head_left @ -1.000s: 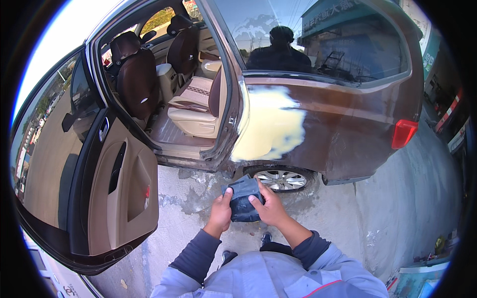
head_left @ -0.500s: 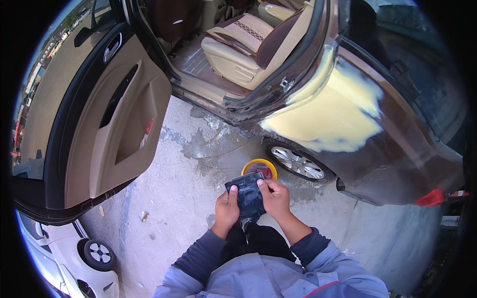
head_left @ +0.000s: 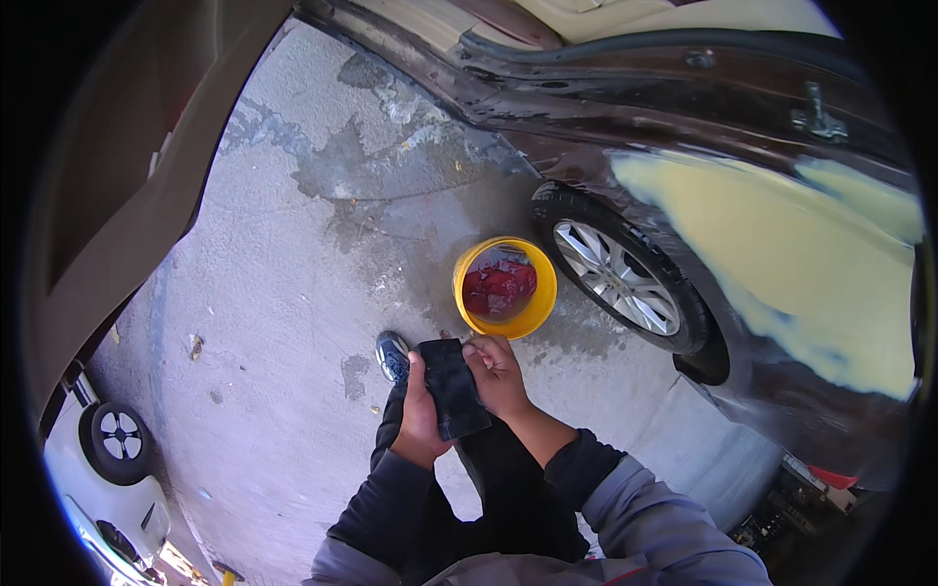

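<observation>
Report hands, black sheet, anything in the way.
Left hand grips black sheet by its left edge. Right hand at upper right edge, grip unclear. Possible obstacle: yellow bucket just ahead, beside car wheel.

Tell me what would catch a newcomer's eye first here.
Probably the pale yellow patch on the brown car at right. Next, the yellow bucket with red cloth inside, beside the rear wheel near the centre. Just below it in view, the left hand holds a black sheet, the right hand at its edge.
</observation>
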{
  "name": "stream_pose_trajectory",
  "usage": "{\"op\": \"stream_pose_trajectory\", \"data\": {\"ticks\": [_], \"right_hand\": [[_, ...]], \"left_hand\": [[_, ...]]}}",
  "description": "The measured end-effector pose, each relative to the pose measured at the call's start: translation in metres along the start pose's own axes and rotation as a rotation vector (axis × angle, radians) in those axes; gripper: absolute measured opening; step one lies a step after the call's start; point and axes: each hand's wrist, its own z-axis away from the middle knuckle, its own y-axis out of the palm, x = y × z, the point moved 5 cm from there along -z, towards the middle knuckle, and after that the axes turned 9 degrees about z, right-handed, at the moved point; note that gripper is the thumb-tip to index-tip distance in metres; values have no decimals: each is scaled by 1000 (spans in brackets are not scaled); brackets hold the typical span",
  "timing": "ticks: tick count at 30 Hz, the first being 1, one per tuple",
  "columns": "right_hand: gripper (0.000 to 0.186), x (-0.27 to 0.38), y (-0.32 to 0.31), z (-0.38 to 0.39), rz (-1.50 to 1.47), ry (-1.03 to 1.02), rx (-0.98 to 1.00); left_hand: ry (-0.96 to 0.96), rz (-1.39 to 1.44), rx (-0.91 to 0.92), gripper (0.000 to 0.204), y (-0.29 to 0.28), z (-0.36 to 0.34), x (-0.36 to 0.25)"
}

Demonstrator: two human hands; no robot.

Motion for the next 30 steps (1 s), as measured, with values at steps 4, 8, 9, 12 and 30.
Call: {"op": "stream_pose_trajectory", "data": {"ticks": [4, 8, 9, 12, 30], "right_hand": [[34, -131, 25, -77, 506, 136, 312], [83, -246, 59, -141, 997, 126, 380], [89, -272, 68, -142, 1073, 247, 517], [76, -305, 79, -129, 1058, 416, 608], [32, 160, -231, -22, -480, 278, 238]], "left_hand": [[105, -237, -101, 81, -57, -65, -31], [121, -138, -187, 84, -109, -100, -62], [115, -121, -214, 85, -119, -100, -68], [99, -118, -184, 89, -130, -93, -77], [384, -451, -174, 48, 55, -15, 0]]}}
